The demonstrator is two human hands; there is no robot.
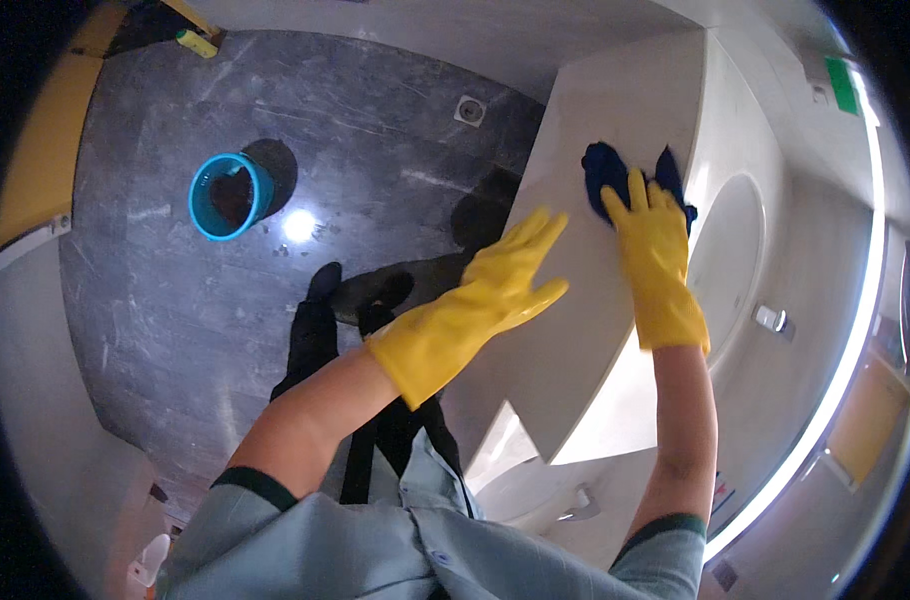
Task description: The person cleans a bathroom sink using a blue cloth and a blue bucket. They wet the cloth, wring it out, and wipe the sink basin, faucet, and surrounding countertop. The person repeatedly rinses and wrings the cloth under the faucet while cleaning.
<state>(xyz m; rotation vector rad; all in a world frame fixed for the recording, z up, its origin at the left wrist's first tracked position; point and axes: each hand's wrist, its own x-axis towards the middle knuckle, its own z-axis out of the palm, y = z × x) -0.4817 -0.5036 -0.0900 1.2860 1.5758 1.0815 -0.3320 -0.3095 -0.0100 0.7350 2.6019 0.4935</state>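
Observation:
A dark blue cloth (pixel 605 172) lies bunched against the pale front panel (pixel 625 100) of a washbasin counter, close to the panel's upper edge. My right hand (pixel 650 230), in a yellow rubber glove, presses down on this cloth, which sticks out on both sides of the fingers. My left hand (pixel 505 275) wears a matching glove and holds nothing. Its fingers are stretched out and its thumb stands apart, in front of the lower part of the panel.
On the grey marbled floor (pixel 155 310) at the left stands a blue bucket (pixel 203 205) with something dark inside. Past the panel is an oval basin (pixel 730 240) with a tap (pixel 772 319). A second tap (pixel 581 503) shows nearer me. A square drain (pixel 470 111) sits in the floor.

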